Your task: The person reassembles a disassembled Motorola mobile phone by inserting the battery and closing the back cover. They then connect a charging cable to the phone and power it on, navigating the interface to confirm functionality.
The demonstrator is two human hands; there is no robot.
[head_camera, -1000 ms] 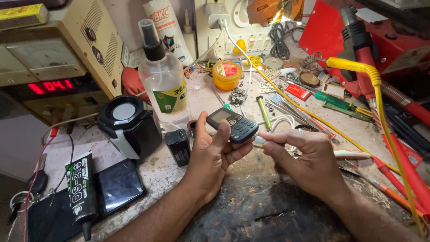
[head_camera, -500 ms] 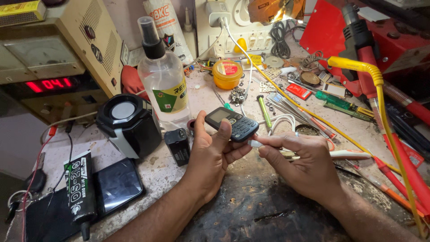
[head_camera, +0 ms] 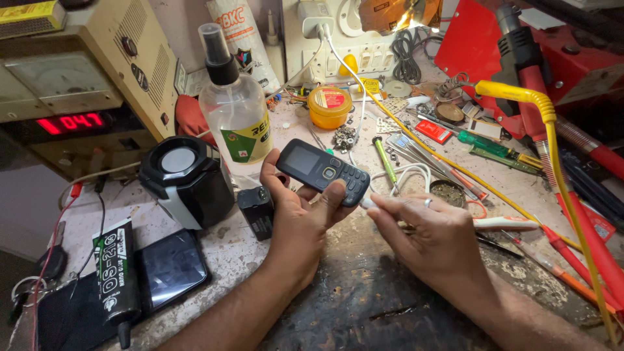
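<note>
A person's left hand (head_camera: 299,218) cradles one small black keypad phone (head_camera: 323,171) face up above the cluttered bench (head_camera: 247,257), fingers closed around its edges, apparently to steady it. The right hand (head_camera: 429,237) pinches a white-handled tool (head_camera: 504,223), its tip touching the phone's lower end. One clear spray bottle (head_camera: 235,120) stands just behind; one black cube speaker (head_camera: 185,179) and one dark smartphone (head_camera: 170,270) lie left. Two screwdrivers (head_camera: 497,148) rest well apart to the right.
</note>
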